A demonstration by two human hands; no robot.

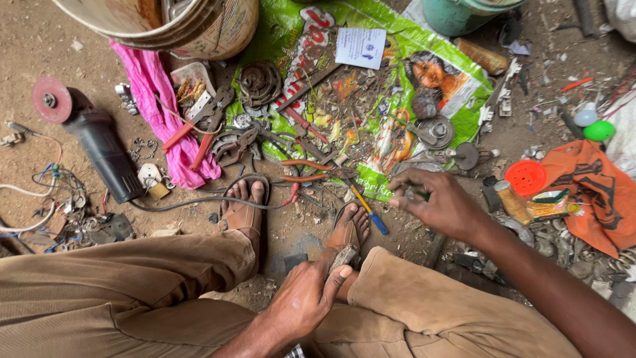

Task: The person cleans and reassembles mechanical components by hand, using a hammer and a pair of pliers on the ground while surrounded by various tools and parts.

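on the dirt floor, a person squats in tan trousers and sandals over a spread of scrap and tools.

right hand (440, 202) reaches forward over the near edge of the green sack (391, 46). fingers (404, 189) are curled in close, tips pinched together; something small may sit between them, but it is too small to tell what, or whether anything is held at all.

left hand (306, 298) lies back by the right ankle, thumb raised, fingers loosely bent against the sandal strap. it grips no tool.

nearest loose tool to the right hand: a screwdriver (368, 211) with a blue handle. it lies just left of the fingertips and a little below them, close but apart. its long axis runs on a slant, tip up-left toward the sack, blue handle down-right by the right foot's toes. the right hand is clearly nearer to it than the left; the left is well back, behind the foot.

further left: orange-handled pliers (301, 169) lying roughly crosswise in front of the feet, and red-handled cutters (199, 129) on a pink cloth (156, 93). a black grinder (99, 142) with a red disc rests at far left, its cable running under the left foot. a pale bucket (199, 26) stands at top; an orange cloth (596, 185) with an orange lid (525, 178) lies to the right.
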